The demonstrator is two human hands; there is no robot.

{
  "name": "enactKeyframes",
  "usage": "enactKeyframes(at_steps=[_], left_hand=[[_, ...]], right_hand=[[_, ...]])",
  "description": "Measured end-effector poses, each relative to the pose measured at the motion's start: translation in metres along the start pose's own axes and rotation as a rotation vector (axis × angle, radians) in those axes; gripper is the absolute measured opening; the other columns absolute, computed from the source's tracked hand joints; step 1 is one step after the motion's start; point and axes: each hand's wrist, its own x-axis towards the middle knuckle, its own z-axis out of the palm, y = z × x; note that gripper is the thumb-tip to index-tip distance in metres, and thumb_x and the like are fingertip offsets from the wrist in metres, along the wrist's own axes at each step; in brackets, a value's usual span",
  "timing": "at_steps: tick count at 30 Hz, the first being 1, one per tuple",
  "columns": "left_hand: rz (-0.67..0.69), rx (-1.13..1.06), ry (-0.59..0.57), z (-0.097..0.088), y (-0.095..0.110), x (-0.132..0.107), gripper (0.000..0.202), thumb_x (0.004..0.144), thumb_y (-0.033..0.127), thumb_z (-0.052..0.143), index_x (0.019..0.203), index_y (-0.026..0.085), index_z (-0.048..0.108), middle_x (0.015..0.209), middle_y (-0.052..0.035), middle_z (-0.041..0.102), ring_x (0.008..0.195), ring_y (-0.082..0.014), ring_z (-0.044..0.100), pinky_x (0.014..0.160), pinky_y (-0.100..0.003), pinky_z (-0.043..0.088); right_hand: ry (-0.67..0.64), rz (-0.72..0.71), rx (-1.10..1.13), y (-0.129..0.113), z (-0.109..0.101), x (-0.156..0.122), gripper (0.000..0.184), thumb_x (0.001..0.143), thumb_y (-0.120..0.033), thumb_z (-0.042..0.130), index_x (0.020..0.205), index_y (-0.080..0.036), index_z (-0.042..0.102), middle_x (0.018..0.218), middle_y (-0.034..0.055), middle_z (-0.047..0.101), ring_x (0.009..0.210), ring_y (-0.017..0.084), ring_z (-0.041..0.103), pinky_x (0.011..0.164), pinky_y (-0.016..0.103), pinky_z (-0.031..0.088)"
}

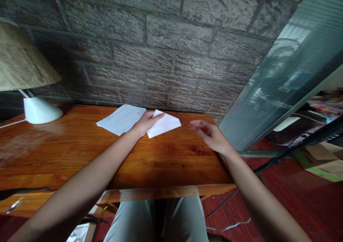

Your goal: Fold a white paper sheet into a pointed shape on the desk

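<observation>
My left hand [147,122] grips a folded sheet of white paper [165,124] by its left side, thumb on top. The paper has a slanted, pointed outline and is held just over the wooden desk [171,160]. Beside that hand, to the left, lies a stack of white papers [122,119] with faint print and a small red mark at its upper right. My right hand [207,132] hovers apart from the folded paper, to its right, near the desk's right edge. Its fingers are curled loosely and slightly blurred, with nothing seen in them.
A lamp [43,110] with a white base and brown shade stands at the desk's left end. Behind the desk rises a stone-brick wall [160,56]. To the right are a glass panel [257,102], a cardboard box [323,161] and cables on the red floor.
</observation>
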Motion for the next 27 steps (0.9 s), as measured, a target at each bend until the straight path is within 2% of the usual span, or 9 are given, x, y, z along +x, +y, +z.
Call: enactKeyframes(at_steps=[2,5,8,10,15,21,27], left_hand=[[0.004,0.004,0.043,0.0,-0.003,0.002,0.046,0.062,0.053,0.081,0.085,0.014,0.071,0.077,-0.0048,0.072,0.062,-0.0165,0.06,0.059,-0.027,0.043],[-0.001,0.024,0.106,0.0,-0.011,0.004,0.047,0.06,0.053,0.081,0.084,0.014,0.071,0.076,-0.0049,0.072,0.062,-0.0166,0.06,0.058,-0.027,0.042],[-0.059,0.003,0.097,0.004,-0.019,0.005,0.046,0.059,0.054,0.081,0.083,0.016,0.071,0.073,-0.0042,0.072,0.06,-0.017,0.06,0.057,-0.027,0.042],[-0.096,-0.002,0.08,0.007,-0.024,0.005,0.045,0.058,0.053,0.081,0.081,0.017,0.071,0.07,-0.0037,0.071,0.057,-0.017,0.06,0.055,-0.027,0.041],[-0.11,0.063,0.084,0.013,-0.03,0.002,0.04,0.057,0.052,0.081,0.074,0.017,0.07,0.064,-0.0029,0.069,0.053,-0.0158,0.057,0.051,-0.026,0.037],[-0.106,0.094,0.073,0.012,-0.032,0.003,0.043,0.058,0.054,0.079,0.076,0.017,0.07,0.065,-0.0028,0.069,0.051,-0.0146,0.055,0.049,-0.025,0.035],[-0.115,0.071,0.071,0.012,-0.032,0.003,0.045,0.056,0.054,0.081,0.079,0.016,0.071,0.068,-0.004,0.07,0.054,-0.0159,0.057,0.051,-0.025,0.038]], right_hand=[[0.109,-0.031,-0.224,-0.006,-0.028,-0.042,0.026,0.09,-0.042,0.058,0.103,-0.02,0.065,0.104,0.0082,0.072,0.099,0.021,0.067,0.092,0.035,0.051],[0.22,-0.007,-0.541,-0.009,-0.064,-0.107,0.019,0.092,-0.039,0.057,0.091,-0.021,0.064,0.088,0.0053,0.071,0.083,0.019,0.068,0.079,0.031,0.052],[0.241,-0.049,-0.732,-0.003,-0.08,-0.155,0.019,0.09,-0.039,0.058,0.083,-0.022,0.062,0.08,0.005,0.068,0.077,0.021,0.067,0.074,0.032,0.053],[0.219,-0.051,-0.797,0.003,-0.081,-0.174,0.019,0.091,-0.041,0.057,0.085,-0.023,0.062,0.085,0.0065,0.07,0.085,0.023,0.069,0.077,0.034,0.055],[0.199,-0.037,-0.834,0.015,-0.073,-0.191,0.022,0.092,-0.041,0.054,0.079,-0.024,0.061,0.087,0.0076,0.071,0.102,0.027,0.068,0.087,0.039,0.055],[0.2,-0.019,-0.835,0.018,-0.072,-0.195,0.019,0.093,-0.039,0.054,0.085,-0.023,0.062,0.091,0.0081,0.07,0.099,0.026,0.068,0.085,0.038,0.055],[0.178,-0.006,-0.817,0.025,-0.072,-0.182,0.016,0.094,-0.037,0.053,0.087,-0.023,0.058,0.089,0.0073,0.067,0.095,0.024,0.067,0.081,0.036,0.053]])
